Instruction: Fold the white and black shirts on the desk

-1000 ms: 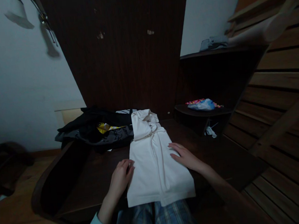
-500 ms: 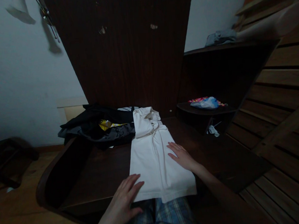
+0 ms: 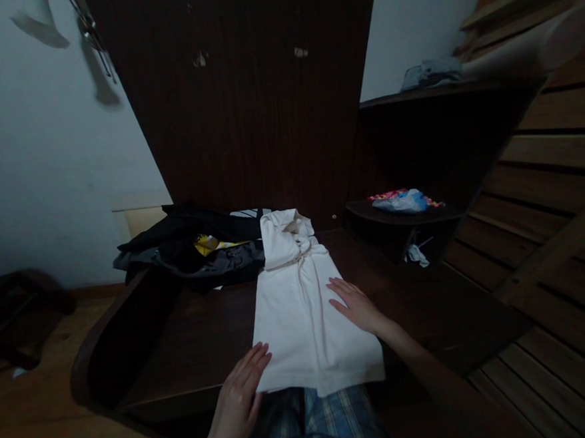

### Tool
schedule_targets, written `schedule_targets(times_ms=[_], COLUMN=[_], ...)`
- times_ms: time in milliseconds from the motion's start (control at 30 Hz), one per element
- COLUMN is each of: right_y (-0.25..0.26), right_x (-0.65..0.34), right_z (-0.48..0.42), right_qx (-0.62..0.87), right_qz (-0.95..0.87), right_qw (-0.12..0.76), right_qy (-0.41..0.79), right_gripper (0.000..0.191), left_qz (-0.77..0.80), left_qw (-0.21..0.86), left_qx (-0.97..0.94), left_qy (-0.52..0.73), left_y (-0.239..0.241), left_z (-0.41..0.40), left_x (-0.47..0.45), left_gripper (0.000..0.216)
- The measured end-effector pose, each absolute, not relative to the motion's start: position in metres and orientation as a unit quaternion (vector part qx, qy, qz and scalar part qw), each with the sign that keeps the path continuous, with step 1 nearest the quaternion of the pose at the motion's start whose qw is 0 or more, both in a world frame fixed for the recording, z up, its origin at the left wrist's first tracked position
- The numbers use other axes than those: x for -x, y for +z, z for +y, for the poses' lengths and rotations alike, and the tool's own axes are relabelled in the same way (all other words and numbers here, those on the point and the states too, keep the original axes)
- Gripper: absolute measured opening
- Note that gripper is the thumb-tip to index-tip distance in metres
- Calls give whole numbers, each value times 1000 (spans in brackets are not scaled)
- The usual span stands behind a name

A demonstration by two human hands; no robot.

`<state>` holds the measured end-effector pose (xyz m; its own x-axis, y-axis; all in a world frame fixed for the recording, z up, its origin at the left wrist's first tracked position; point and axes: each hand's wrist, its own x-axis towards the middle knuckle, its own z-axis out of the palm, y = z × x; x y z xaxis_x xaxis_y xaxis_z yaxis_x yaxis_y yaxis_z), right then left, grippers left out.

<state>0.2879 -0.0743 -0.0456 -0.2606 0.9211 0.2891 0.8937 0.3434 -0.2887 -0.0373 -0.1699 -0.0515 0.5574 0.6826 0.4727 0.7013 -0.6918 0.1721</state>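
A white hooded sweatshirt (image 3: 299, 318) lies folded into a long panel on the dark wooden desk, its hood (image 3: 284, 236) at the far end and its hem hanging toward my lap. My left hand (image 3: 238, 389) is at the lower left edge of the sweatshirt, fingers stretched out and close together, tips on the cloth; the thumb is mostly hidden. On the sweatshirt's right side rests my right hand (image 3: 356, 306), flat with its fingers extended. Neither hand grips anything that I can see.
Dark clothes (image 3: 189, 246) with a yellow patch are heaped at the back left of the desk (image 3: 157, 362). A plastic bag (image 3: 401, 202) sits on a small corner shelf at right. Slatted wood (image 3: 548, 228) stands on the far right, and a wall lamp (image 3: 41, 22) hangs upper left.
My left hand has shifted slightly, its spread fingers drawing together and its thumb tucking in at the sweatshirt's edge. My right hand and the sweatshirt stay nearly in place.
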Motion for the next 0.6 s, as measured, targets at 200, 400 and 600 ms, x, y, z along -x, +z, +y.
schedule_targets(times_ms=[200,400,600], right_y=[-47,-48,-46], right_x=[-288,-289,-287], right_z=[-74,-72,-73], right_qx=[574,575,574], right_qz=[-790,-789,-790], right_qw=[211,212,209], right_qy=[47,49,51], right_gripper=[45,45,45], left_qz=[-410,-431,-434], left_qw=[79,105,110], left_qx=[859,841,852], left_qy=[-296,-309,-270], left_y=[-64,-67,-64], left_z=[-173,-177,-177], left_x=[41,39,39], left_gripper=[56,56,57])
